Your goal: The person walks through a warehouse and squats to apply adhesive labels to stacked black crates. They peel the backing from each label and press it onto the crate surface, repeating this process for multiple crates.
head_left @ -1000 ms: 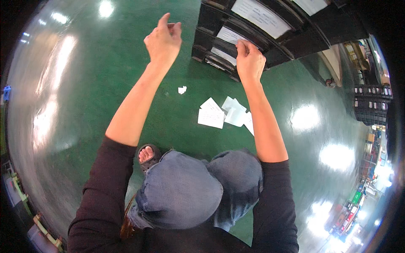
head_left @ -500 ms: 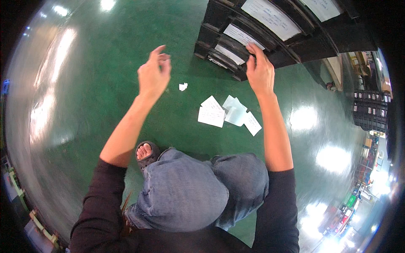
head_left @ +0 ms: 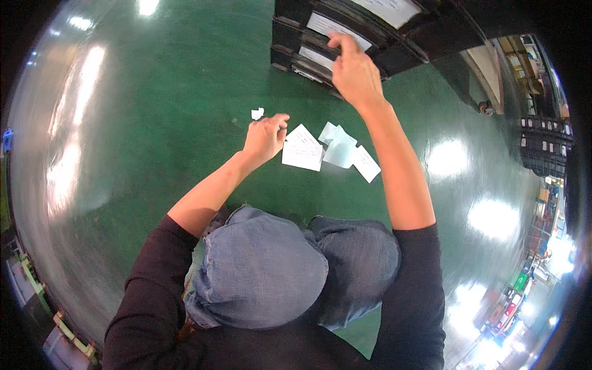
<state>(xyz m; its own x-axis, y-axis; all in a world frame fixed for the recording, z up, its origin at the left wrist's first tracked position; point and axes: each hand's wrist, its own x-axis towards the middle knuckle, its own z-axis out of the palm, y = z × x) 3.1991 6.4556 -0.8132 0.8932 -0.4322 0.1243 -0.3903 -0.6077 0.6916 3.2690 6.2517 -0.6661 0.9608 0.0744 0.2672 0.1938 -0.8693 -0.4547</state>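
My right hand is up at a stack of black plastic crates. Its index finger reaches over a white paper label on the stack's side, with the thumb apart below and nothing seen in the hand. Low over the green floor, my left hand hovers with loosely bent fingers just left of a white slip with handwriting. Nothing shows in that hand. To the right of this slip lie a pale blue-green paper and another white slip. A crumpled white scrap lies beyond my left hand.
A second white label sits lower on the stack. My bent knees in blue jeans are close below the papers. At the right stand a wheeled wooden-sided cart and more dark crates.
My left hand has come down and right, from above the floor to beside the slips. My right hand has moved up and left along the crates. The view has shifted slightly.
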